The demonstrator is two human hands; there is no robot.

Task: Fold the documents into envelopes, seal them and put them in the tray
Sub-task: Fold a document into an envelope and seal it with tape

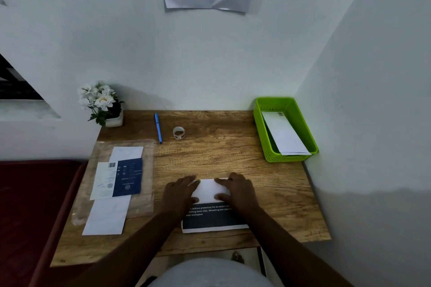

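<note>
The left hand point(178, 190) lies flat on the document point(211, 205), fingers straight and pressing on the left edge of its folded-over white flap. The right hand point(235, 190) mirrors it, fingers extended, pressing the flap's right edge. Between the two hands the white flap shows; just behind the wrists, toward the person, the document's dark printed part lies flat on the desk point(210, 154).

Well forward and right of the right hand, the green tray point(263, 123) stands in the desk corner with an envelope point(285, 135) leaning inside it. Left of the left hand, blank envelopes point(106, 215) lie on a clear sleeve point(147, 170) under a blue card point(127, 177). Forward of the left hand lie a pen point(158, 127) and a tape roll point(179, 133); farther left stands a plant point(102, 103).
</note>
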